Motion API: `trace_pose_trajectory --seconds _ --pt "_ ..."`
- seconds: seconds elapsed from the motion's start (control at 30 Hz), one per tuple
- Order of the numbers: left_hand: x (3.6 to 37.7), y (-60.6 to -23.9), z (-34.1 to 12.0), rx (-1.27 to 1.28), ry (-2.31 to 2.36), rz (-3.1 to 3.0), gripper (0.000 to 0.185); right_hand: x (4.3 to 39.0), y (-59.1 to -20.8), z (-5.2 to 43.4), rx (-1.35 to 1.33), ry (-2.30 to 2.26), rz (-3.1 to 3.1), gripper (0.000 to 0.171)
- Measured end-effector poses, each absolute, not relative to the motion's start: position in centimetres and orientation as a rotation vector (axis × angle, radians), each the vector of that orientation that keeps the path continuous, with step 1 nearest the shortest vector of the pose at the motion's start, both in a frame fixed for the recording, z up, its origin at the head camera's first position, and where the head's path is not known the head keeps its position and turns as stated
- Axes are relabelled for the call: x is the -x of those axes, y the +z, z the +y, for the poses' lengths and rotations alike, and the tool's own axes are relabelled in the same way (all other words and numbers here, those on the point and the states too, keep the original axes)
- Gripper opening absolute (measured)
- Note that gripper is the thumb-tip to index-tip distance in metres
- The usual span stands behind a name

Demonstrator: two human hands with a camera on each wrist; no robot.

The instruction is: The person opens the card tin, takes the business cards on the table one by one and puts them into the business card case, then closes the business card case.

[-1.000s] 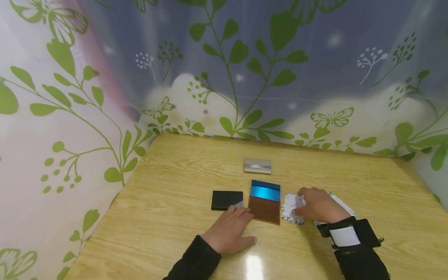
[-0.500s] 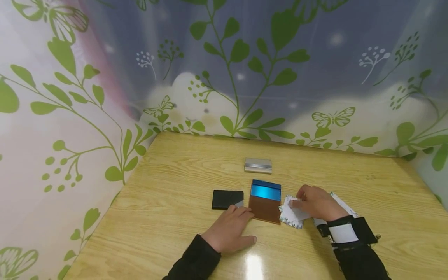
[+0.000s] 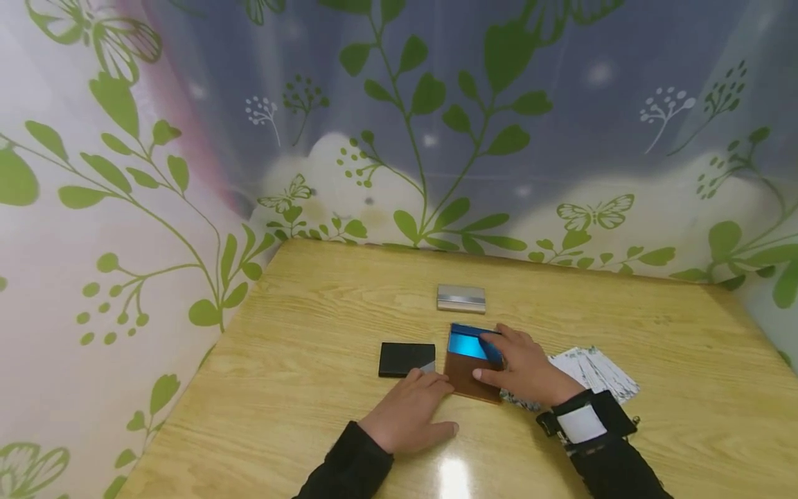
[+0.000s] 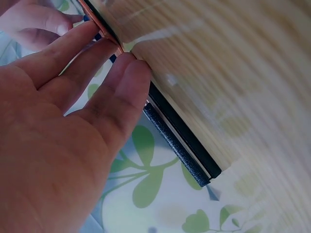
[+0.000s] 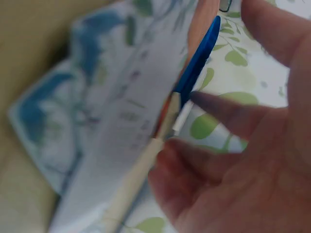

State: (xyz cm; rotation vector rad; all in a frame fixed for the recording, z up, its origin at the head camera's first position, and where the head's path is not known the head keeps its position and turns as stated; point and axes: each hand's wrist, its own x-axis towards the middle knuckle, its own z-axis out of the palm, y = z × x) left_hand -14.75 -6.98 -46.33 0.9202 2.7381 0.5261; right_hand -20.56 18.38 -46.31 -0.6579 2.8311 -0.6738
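Note:
A flat card case [image 3: 464,380], brown with a shiny blue upper part, lies mid-table in the head view. My left hand [image 3: 408,414] rests flat at its lower left corner, fingertips also by a black card case [image 3: 402,360] with a grey corner. My right hand [image 3: 530,367] reaches over the brown-and-blue case from the right, fingertips on its blue part and thumb over the brown face. Partly hidden beneath that hand, a leaf-patterned white card [image 3: 520,402] shows at the case's right edge. In the right wrist view a fingertip meets the blue edge [image 5: 198,63].
Behind the brown-and-blue case sits a silver card case [image 3: 460,299]. Several leaf-patterned cards [image 3: 601,372] lie fanned out right of my right hand. The wooden table [image 3: 299,333] ends at a printed wall covering [image 3: 592,125] at the back and left.
My right hand has left the white card it was handling and moved left onto the blue part of the case. The fanned cards are now more exposed. My left hand stays put.

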Motion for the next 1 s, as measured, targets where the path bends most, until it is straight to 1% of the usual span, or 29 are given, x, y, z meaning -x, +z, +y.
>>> trace_pose_trajectory --seconds 0.1,0.23,0.3,0.33,0.43,0.57,0.7,0.73,0.9,1.0 --pt "14.7 -46.2 -7.1 -0.931 0.557 2.732 0.051 20.3 -46.0 17.9 0.646 -0.615 2.866 0.077" --pt "14.9 -46.0 -7.3 -1.016 0.682 2.69 0.03 20.1 -45.9 17.5 0.623 -0.62 2.877 0.086" --pt "14.9 -46.1 -7.2 -1.082 0.771 2.636 0.021 20.2 -46.0 17.4 0.615 -0.631 2.904 0.086" --pt "14.9 -46.1 -7.1 -1.112 0.81 2.606 0.018 20.2 -46.1 17.3 0.62 -0.627 2.923 0.083" --pt "14.9 -46.4 -6.8 -1.165 0.877 2.541 0.016 20.2 -46.4 17.3 0.661 -0.591 2.987 0.065" --pt "14.9 -46.7 -6.7 -1.148 0.898 2.531 0.015 20.4 -46.6 17.4 0.692 -0.571 3.019 0.041" --pt "14.9 -46.7 -6.7 -1.084 0.914 2.548 0.015 20.7 -46.1 17.6 0.635 -0.667 2.948 0.027" --pt "14.9 -46.6 -6.7 -1.071 0.914 2.564 0.015 20.8 -45.8 17.7 0.624 -0.702 2.918 0.025" --pt "14.8 -46.3 -6.7 -1.002 0.965 2.676 0.012 20.8 -43.8 18.8 0.608 -0.875 2.79 0.035" --pt "14.7 -46.2 -6.7 -0.945 1.052 2.706 0.011 20.7 -42.6 19.4 0.563 -0.968 2.808 0.035"
